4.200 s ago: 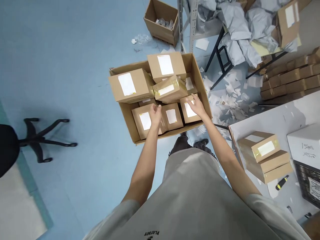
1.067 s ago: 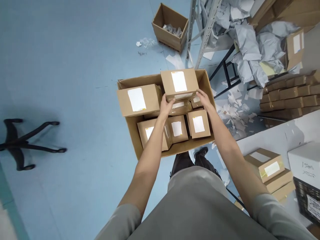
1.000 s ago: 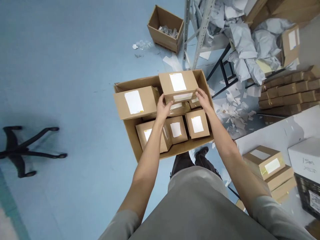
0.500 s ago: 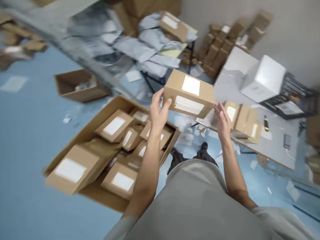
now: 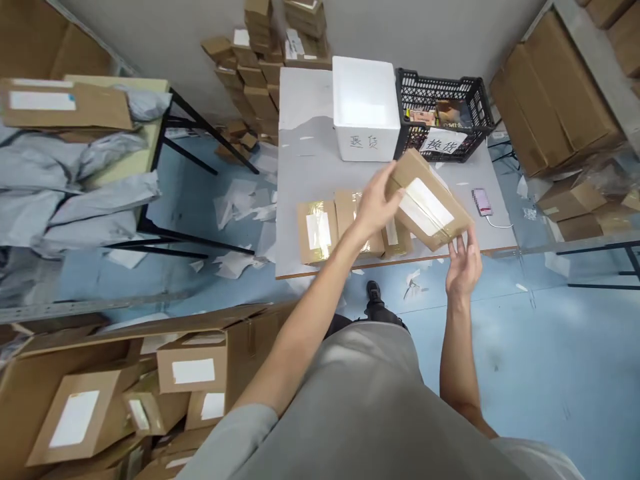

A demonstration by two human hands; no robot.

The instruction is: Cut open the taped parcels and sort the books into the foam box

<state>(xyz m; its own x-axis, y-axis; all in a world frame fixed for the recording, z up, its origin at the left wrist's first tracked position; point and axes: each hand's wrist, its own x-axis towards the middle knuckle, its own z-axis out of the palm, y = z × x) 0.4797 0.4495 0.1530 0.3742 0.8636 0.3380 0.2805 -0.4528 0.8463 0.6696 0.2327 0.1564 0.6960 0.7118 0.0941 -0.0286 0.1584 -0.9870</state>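
Observation:
A taped cardboard box (image 5: pixel 443 193) with a white label is tilted in the air over the front of the grey table (image 5: pixel 310 160). My left hand (image 5: pixel 377 203) grips its left end, thumb across the labelled face. At the lower right corner, my right hand (image 5: pixel 463 263) holds the box with its fingers against the underside and edge. Below and left of the held box, several smaller boxes (image 5: pixel 319 233) stand in a row along the table's front edge. My left forearm and hand partly cover that row.
A white bin (image 5: pixel 365 133) and a black crate (image 5: pixel 445 143) stand at the table's back; a phone (image 5: pixel 481 201) lies to the right on a cable. A big carton (image 5: pixel 260 333) of parcels is at lower left. Grey bags (image 5: pixel 100 193) fill a side table. Paper scraps (image 5: pixel 240 257) litter the floor.
My view and body have turned right, from the big carton toward the grey table. The box has come along, now over the table, and my right hand has closed on its corner.

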